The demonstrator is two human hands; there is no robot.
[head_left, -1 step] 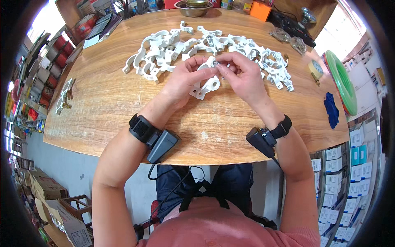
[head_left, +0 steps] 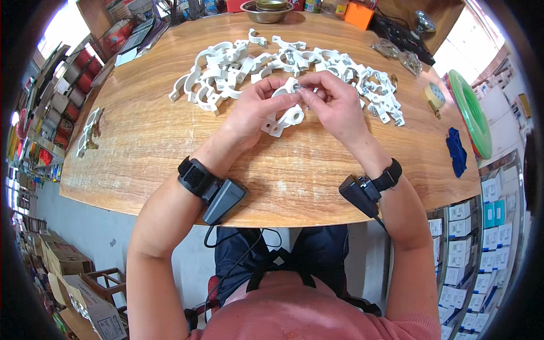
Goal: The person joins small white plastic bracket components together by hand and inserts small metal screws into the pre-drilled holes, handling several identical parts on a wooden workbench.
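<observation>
White plastic pipe clamp, pinched above the wooden table between the left hand and right hand, seems mid-assembly, fingertips closed at its top, calling for fine alignment; beyond lies a heap of matching clamps.

Pipe clamps lie heaped on the table behind both hands, bowl beyond.
</observation>
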